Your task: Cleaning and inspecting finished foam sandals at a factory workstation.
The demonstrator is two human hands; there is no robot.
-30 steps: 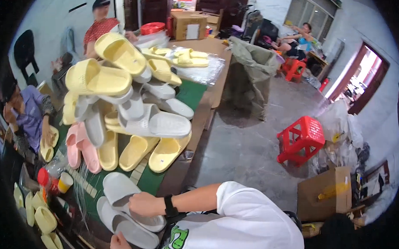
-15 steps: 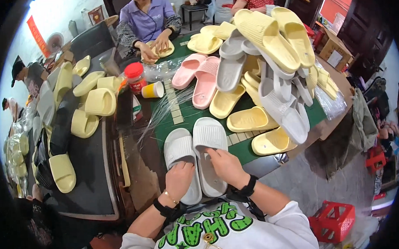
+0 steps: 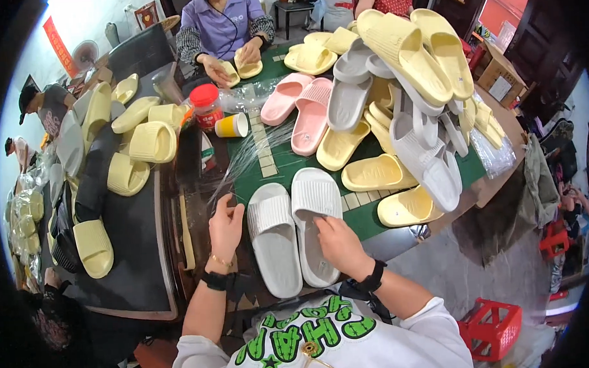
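1. Here's our landmark: the pair of 2 pale grey slide slippers with ribbed straps (image 3: 275,249), lying soles down, side by side, on the table before the person's chest.
2. Toes point away from the body, long axes running nearly straight outward, and a green, flat mat (image 3: 287,165) shows just beyond the pair's toes.
3. Right hand (image 3: 342,241), the nearer of the 2, is over the pair's right slipper! Fingers bunched, tips at the foot opening by the strap; pinching or merely touching, I cannot tell.
4. Left hand (image 3: 226,228): just left of the pair, clear of it, thumb and fingers parted, nothing held.
5. Beyond the pair, leftward, a yellow-and-white, round cup (image 3: 231,126); straight beyond, 2 pink, ribbed slide slippers (image 3: 313,115).
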